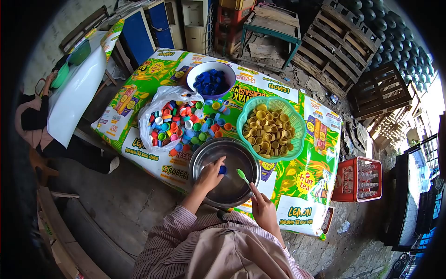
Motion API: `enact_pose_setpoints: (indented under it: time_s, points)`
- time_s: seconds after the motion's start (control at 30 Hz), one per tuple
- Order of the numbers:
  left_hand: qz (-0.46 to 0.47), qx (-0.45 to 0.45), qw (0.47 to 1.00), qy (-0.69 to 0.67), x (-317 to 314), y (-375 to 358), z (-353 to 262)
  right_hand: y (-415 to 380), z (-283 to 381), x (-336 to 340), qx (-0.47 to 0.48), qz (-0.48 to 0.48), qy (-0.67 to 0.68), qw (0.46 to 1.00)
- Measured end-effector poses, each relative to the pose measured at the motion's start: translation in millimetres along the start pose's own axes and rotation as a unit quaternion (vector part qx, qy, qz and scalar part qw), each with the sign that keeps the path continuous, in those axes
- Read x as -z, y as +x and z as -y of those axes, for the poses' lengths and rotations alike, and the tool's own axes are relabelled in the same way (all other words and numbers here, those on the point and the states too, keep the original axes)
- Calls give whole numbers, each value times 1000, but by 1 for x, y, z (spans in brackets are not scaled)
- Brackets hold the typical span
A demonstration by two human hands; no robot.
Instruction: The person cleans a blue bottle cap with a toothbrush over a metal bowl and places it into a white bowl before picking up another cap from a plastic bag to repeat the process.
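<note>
A metal bowl (197, 156) stands at the near edge of the table. Inside it, my left hand (210, 176) has its fingers closed on a blue bottle cap (222, 169). My right hand (264, 208) grips a toothbrush (243, 176) with a green head, which reaches over the bowl's right rim. Behind the bowl, a white plastic bag (147, 111) lies open with many mixed-colour bottle caps (174, 126), some spilling out to its right. A white-and-purple basin (191, 78) contains blue caps (211, 82). To the right, a green plastic basket (241, 125) holds yellow caps (269, 132).
A printed green-and-white cover (297, 186) lies over the table. Right of it stands a red crate (341, 181) of bottles. Wooden pallets (337, 46) and a small green-framed table (274, 28) are behind. At far left another person (39, 116) sits by a white-covered table (79, 83).
</note>
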State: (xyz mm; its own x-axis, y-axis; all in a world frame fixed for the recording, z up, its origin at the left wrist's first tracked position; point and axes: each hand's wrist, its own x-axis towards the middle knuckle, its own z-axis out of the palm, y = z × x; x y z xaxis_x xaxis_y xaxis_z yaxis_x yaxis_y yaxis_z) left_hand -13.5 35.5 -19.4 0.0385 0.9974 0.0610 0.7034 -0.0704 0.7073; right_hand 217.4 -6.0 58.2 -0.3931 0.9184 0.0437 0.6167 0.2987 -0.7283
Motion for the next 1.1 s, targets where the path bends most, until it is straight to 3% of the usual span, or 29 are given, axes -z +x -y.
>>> enact_pose_setpoints:
  time_s: [0.17,0.23,0.27,0.33,0.37,0.43,0.5,0.57,0.7,0.77,0.87,1.0,1.1]
  points:
    - [-44,-7,996,-78,-5,0,5,-1,2,3,-10,6,-2,1000]
    - [-5,81,966,-247,-1,-2,-4,-1,0,2,-7,-12,17,1000]
    - [-6,81,966,-247,-1,-3,-6,0,1,2,-7,-12,17,1000]
    - [23,170,864,-473,1,-5,-15,4,3,1,-3,-36,37,999]
    - [23,170,864,-473,2,-7,-19,6,5,0,-4,-36,36,999]
    - [27,222,747,-626,7,-13,-29,10,9,-3,-6,-18,29,999]
    - [23,224,756,-615,9,-17,-37,12,15,-8,15,29,-27,999]
    - [15,192,724,-663,14,-22,-43,12,10,-17,24,14,-24,999]
    - [5,219,728,-650,14,-26,-43,17,3,-16,4,-15,-52,999]
    - [-8,211,734,-645,15,-26,-43,15,8,-18,65,17,-72,995]
    - [-4,208,778,-593,11,-27,-42,22,1,-23,62,-5,-63,996]
    - [-9,210,780,-589,10,-26,-45,21,5,-22,66,-1,-68,995]
    - [-9,212,752,-625,14,-25,-49,18,2,-23,68,3,-39,997]
